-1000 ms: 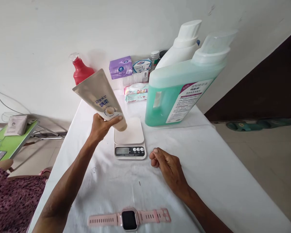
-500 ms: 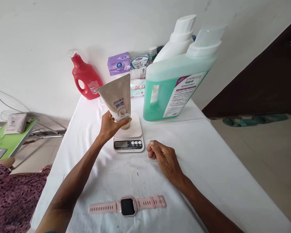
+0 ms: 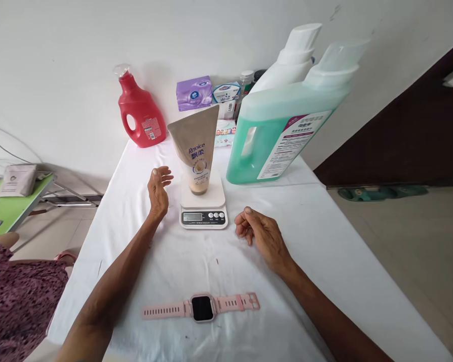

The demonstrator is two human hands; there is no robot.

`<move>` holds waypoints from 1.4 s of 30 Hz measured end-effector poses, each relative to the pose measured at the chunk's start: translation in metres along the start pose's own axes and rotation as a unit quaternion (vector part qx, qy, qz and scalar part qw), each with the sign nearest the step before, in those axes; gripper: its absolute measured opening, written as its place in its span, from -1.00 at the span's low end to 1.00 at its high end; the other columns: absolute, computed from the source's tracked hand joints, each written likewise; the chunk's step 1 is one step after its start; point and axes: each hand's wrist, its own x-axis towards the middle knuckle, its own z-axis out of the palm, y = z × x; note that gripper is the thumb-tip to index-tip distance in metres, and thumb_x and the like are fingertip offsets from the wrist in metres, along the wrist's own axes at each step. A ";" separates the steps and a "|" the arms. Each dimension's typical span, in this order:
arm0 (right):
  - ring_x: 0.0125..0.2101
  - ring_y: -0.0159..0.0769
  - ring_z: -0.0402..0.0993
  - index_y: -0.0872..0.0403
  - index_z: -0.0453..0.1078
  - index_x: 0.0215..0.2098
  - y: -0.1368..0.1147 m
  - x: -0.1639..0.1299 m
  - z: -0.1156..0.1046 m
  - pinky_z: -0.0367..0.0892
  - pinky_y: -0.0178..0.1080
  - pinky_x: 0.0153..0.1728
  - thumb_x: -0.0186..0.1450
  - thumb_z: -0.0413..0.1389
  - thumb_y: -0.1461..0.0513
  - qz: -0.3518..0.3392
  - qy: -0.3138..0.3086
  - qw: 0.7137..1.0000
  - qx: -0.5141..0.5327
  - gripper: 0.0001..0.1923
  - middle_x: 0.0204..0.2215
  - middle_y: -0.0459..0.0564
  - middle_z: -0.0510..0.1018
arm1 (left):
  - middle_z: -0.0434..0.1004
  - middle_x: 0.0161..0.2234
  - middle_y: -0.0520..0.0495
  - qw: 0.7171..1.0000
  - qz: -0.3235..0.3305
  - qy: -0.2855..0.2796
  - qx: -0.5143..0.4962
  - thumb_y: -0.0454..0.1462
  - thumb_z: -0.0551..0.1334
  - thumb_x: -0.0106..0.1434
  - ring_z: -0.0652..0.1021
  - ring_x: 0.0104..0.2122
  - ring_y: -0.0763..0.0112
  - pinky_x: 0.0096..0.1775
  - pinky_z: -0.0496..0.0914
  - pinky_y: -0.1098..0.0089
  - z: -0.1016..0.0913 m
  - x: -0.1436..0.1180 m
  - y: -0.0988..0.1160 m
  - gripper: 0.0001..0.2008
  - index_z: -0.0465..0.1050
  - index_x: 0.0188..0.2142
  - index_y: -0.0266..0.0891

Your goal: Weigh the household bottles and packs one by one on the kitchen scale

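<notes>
Stands cap-down on the scale, tube upright, long axis vertical, crimped end up, just right of left hand fingers, spread open, apart. Right hand loosely curled, empty, on counter.

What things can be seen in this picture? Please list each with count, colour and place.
tube: 1, beige, upright on scale
scale: 1, white, table centre
watch: 1, pink, near table edge
red bottle: 1, back left
green jug: 1, back right
white jug: 1, behind green jug
tissue pack: 1, purple, by wall
table: 1, white cloth
left hand: 1, open, beside tube, apart
right hand: 1, fingers curled, on table
</notes>
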 end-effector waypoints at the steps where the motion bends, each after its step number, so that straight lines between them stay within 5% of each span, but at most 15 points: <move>1: -0.56 -0.31 0.39 0.06 0.48 -0.43 -0.003 0.003 0.000 0.26 -0.29 -0.57 0.39 0.04 -0.33 -0.004 0.003 1.000 0.004 -0.32 -0.57 -0.02 0.51 | 0.63 -0.13 -0.24 1.000 -0.005 0.010 0.007 0.35 -0.04 0.37 0.64 -0.23 0.24 -0.17 0.49 0.23 -0.002 -0.001 -0.006 -0.26 0.52 -0.12 -0.22; 10: -0.56 -0.31 0.36 0.05 0.46 -0.46 0.004 0.035 0.014 0.26 -0.28 -0.56 0.35 0.04 -0.37 -0.028 0.120 0.992 0.004 -0.29 -0.60 -0.03 0.48 | 0.62 -0.21 -0.19 0.999 -0.003 -0.019 0.037 0.34 -0.03 0.39 0.61 -0.33 0.31 -0.28 0.47 0.29 -0.006 -0.004 -0.022 -0.28 0.53 -0.18 -0.22; 19: -0.56 -0.31 0.36 0.05 0.48 -0.44 0.008 0.041 -0.005 0.27 -0.26 -0.54 0.40 0.02 -0.33 -0.020 0.082 0.996 -0.042 -0.31 -0.58 -0.03 0.50 | 0.60 -0.24 -0.15 0.998 -0.029 -0.032 0.046 0.29 0.01 0.42 0.61 -0.37 0.33 -0.28 0.47 0.29 -0.004 0.000 -0.028 -0.34 0.54 -0.18 -0.22; 42: -0.52 -0.26 0.43 0.03 0.46 -0.45 0.009 0.042 -0.005 0.37 -0.25 -0.48 0.43 0.00 -0.30 -0.026 0.072 0.995 -0.057 -0.34 -0.58 -0.04 0.49 | 0.61 -0.27 -0.15 0.996 -0.026 -0.052 0.063 0.29 0.03 0.41 0.61 -0.36 0.31 -0.28 0.46 0.28 -0.003 0.003 -0.029 -0.34 0.55 -0.19 -0.22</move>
